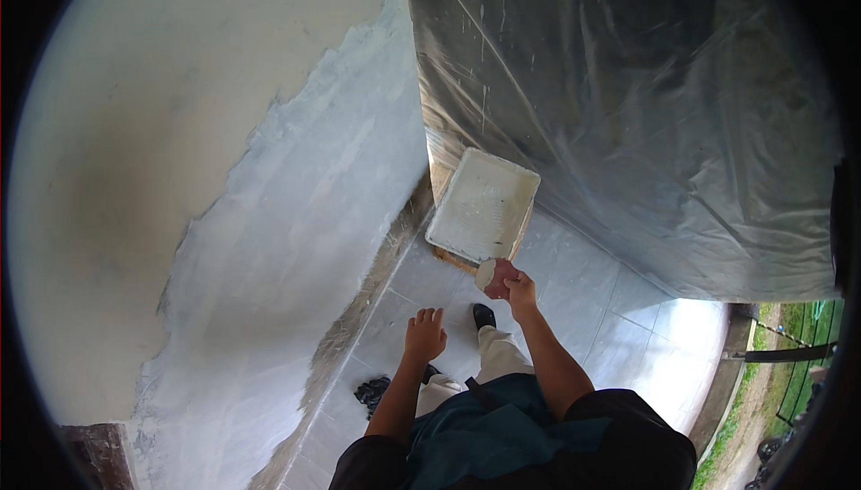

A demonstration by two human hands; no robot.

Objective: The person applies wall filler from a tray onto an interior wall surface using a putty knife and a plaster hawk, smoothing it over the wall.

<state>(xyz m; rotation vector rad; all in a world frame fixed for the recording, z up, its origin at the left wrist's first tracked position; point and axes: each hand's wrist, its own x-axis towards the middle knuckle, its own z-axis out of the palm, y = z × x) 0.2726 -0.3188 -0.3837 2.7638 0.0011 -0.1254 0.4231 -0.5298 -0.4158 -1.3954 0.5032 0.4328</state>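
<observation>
My right hand [520, 295] is closed on a small reddish-brown piece of sandpaper [499, 286], its left end showing a pale, rounded patch. Just beyond it lies a rectangular paint tray [485, 205], coated with whitish paint, on a brown board or box of which only the edges show. My left hand [425, 336] is raised with its fingers stretched out, and holds nothing. The nearest surface to it is the wall [296, 248] on the left, which has a whitish-grey lower coat with a ragged edge against an older cream coat.
Translucent plastic sheeting [628, 113] hangs at the far right. Grey tiles [583, 275] cover the floor, with a brownish smeared strip [345, 329] along the wall's foot. A crumpled black bag [371, 391] lies near my left forearm. Grass [749, 409] and a kerb are at the right.
</observation>
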